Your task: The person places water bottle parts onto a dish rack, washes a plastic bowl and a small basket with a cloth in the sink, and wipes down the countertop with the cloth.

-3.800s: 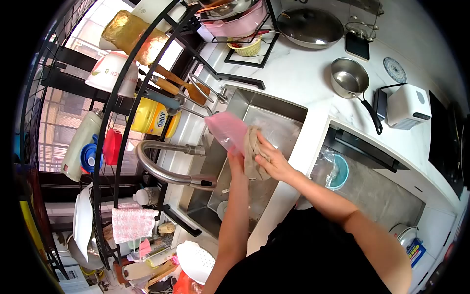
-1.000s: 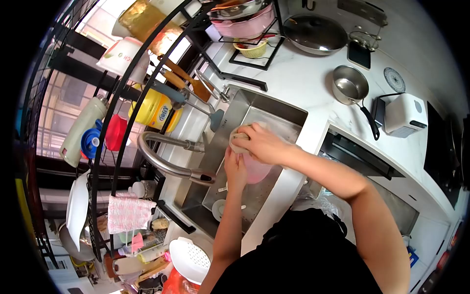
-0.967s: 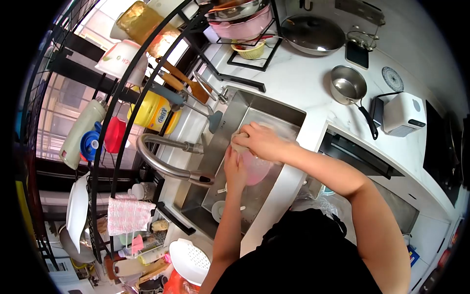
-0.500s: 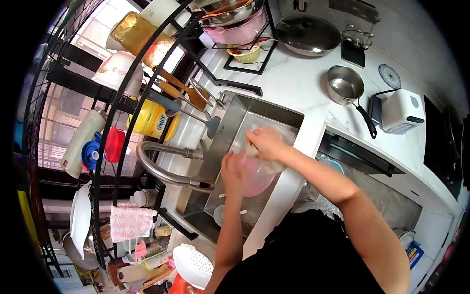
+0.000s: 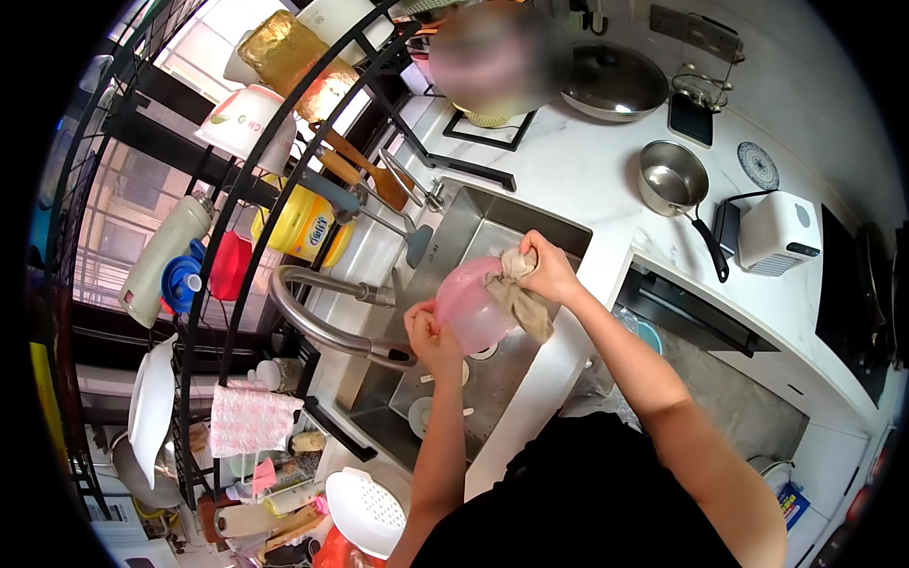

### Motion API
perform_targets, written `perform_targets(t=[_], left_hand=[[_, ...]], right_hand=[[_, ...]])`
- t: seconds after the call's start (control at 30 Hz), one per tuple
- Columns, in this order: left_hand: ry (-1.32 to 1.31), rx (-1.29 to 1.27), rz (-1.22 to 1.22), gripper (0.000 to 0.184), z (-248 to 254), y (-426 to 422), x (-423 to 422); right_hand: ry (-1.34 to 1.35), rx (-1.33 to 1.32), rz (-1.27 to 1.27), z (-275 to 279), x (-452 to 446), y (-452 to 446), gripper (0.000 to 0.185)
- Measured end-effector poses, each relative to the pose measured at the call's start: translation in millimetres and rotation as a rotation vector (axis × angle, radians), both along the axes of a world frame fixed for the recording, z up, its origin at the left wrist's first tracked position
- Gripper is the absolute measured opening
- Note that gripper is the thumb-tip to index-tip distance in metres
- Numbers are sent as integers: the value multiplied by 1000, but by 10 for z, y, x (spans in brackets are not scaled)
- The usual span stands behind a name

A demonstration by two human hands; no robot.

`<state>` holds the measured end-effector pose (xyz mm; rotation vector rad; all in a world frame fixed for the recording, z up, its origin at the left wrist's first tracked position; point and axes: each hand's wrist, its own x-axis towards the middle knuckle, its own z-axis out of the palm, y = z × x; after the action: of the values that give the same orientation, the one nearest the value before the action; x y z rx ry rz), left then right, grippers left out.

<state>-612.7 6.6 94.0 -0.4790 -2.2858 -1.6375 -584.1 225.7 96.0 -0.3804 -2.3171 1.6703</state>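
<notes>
A translucent pink bowl (image 5: pixel 471 308) is tilted above the steel sink (image 5: pixel 431 241). My left hand (image 5: pixel 436 339) grips its left rim, fingers closed on it. In my right hand (image 5: pixel 551 275) is a bunched beige cloth (image 5: pixel 523 301), pressed against the bowl's right side with its loose end hanging down. Below, on the sink floor, lie a small white dish (image 5: pixel 419 413) and pale spoons, partly hidden by my left forearm and the bowl. The curved faucet (image 5: pixel 312 327) reaches over the sink close to my left hand.
A black wire rack (image 5: pixel 213 312) with bowls, bottles and utensils stands along the left. On the white counter are a saucepan (image 5: pixel 673 178), a lidded frying pan (image 5: pixel 614 83) and a white appliance (image 5: pixel 778 232). A white colander (image 5: pixel 365 511) sits beside the sink's near end.
The pink bowl has risen and turned, showing more of its side. My left hand has shifted left along with it, while my right hand with the cloth has moved right.
</notes>
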Motion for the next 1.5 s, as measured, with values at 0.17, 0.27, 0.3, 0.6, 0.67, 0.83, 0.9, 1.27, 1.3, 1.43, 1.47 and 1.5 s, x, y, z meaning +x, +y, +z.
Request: perform_targets(t=[0.17,0.27,0.3,0.6,0.67,0.83,0.9,1.27,1.3,1.43,1.47,1.5], left_hand=[[-303,-8,86,51,-229,38,245],[-705,342,-154,65,-788,-1,503],[-862,535,-230,64,-776,108,602],[-1033,566,-314,43,-290,240,178],[-1360,255,-527,27,83,139,341],[-37,-396,-446,31,827,183,462],[331,-655,-305,49,1218,379,293],[129,-587,-467,39,1044,619,30],[130,-590,-472,39,1042,607,23],[143,-561,-314,27,833,472,-83],[182,-556,-312,25,732,409,-112],[184,-559,-312,25,757,341,-122]], right_hand=[[-112,-29,-318,-73,12,29,34],[69,-396,-445,-297,-79,75,31],[68,-399,-436,-225,-78,14,31],[298,-500,-365,-156,72,-579,33],[227,-239,-310,131,152,-309,28],[392,494,3,529,74,56,28],[317,554,134,691,74,-24,29],[380,624,226,846,155,-19,25],[342,636,270,826,144,4,26],[247,623,359,828,127,79,30],[281,596,302,768,112,112,30],[317,572,240,710,98,181,30]])
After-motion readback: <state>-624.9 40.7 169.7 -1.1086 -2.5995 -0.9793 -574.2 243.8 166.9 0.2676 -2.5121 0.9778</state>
